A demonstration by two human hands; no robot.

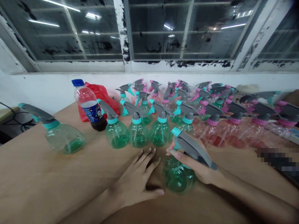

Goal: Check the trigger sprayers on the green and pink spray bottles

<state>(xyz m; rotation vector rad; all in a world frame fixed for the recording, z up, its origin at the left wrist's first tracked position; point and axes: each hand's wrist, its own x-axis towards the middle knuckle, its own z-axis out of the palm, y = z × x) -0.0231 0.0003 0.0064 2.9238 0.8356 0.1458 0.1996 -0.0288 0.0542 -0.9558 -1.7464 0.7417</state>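
Note:
My right hand is wrapped round the grey and teal trigger head of a green spray bottle, which stands close to me on the table. Flat on the wood just left of it lies my left hand, fingers spread and holding nothing. Beyond my hands is a row of green spray bottles with teal collars; one of them is nearest my left fingertips. The row carries on to the right with pink-collared bottles, such as this pink spray bottle. Another green spray bottle is apart at the left, leaning in view.
A soda bottle with a blue cap and dark liquid stands in front of a red plastic bag. More spray bottles crowd toward the wall. A dark blurred-out object lies at the right on the wooden table. Windows rise behind.

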